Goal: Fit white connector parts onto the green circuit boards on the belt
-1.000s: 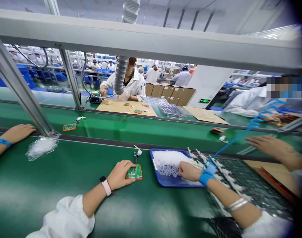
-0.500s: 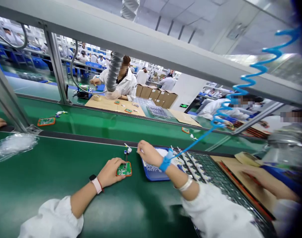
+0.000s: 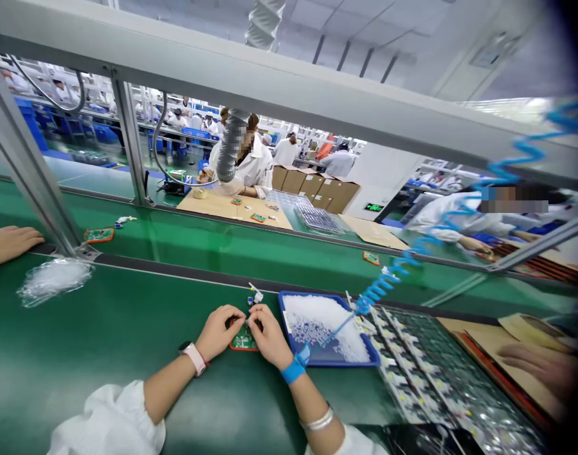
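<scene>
A green circuit board in an orange frame (image 3: pixel 244 343) lies on the green work surface, with both hands over its upper part. My left hand (image 3: pixel 220 332) has thumb and index finger pinched at the board's top edge. Opposite it, my right hand (image 3: pixel 271 336), with a blue strap at the wrist, pinches at the same spot. What sits between the fingertips is too small to make out. Just beyond the fingers lies a small white and blue part (image 3: pixel 255 296), whose link to the board is hidden by the hands.
A blue tray (image 3: pixel 336 364) of small white pieces stands right of my hands. Farther right are rows of white parts (image 3: pixel 412 373). A clear plastic bag (image 3: pixel 56 278) lies left. Other boards (image 3: pixel 99 235) lie on the strip behind. A coiled blue cord (image 3: pixel 388 278) hangs down to my wrist strap.
My right hand has moved left from the tray to the circuit board. My left fingers have shifted into a pinch at its top edge. The view has turned slightly.
</scene>
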### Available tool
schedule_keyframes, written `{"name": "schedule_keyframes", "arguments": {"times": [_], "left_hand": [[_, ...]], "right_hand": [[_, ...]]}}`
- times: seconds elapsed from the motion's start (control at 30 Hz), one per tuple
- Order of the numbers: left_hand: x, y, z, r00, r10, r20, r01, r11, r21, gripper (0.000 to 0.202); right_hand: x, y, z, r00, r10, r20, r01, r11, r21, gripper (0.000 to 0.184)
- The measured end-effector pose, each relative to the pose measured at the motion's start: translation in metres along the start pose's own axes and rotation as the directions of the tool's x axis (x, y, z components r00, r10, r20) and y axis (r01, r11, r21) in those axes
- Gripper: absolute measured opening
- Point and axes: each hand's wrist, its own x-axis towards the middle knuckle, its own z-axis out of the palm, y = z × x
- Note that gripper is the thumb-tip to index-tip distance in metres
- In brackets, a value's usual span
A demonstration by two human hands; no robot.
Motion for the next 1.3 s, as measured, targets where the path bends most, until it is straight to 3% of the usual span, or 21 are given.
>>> {"name": "schedule_keyframes", "arguments": {"times": [0.7,1.03,1.3], "left_hand": [[0.013,0.006,0.006,0.981,0.051,0.189,-0.09,0.975,0.203,0.014],[0.013,0.003,0.003,0.981,0.072,0.183,-0.118,0.959,0.258,0.015],[0.019,0.009,0.001,0.982,0.001,0.188,-0.045,0.972,0.229,0.015]], "right_hand": [[-0.012,0.013,-0.007,0.996,0.083,0.022,-0.083,0.997,-0.001,0.014],[-0.008,0.012,-0.003,0.997,0.078,-0.006,-0.077,0.996,0.034,0.014],[-0.002,0.013,-0.004,0.988,0.154,0.03,-0.155,0.988,0.023,0.016]]}}
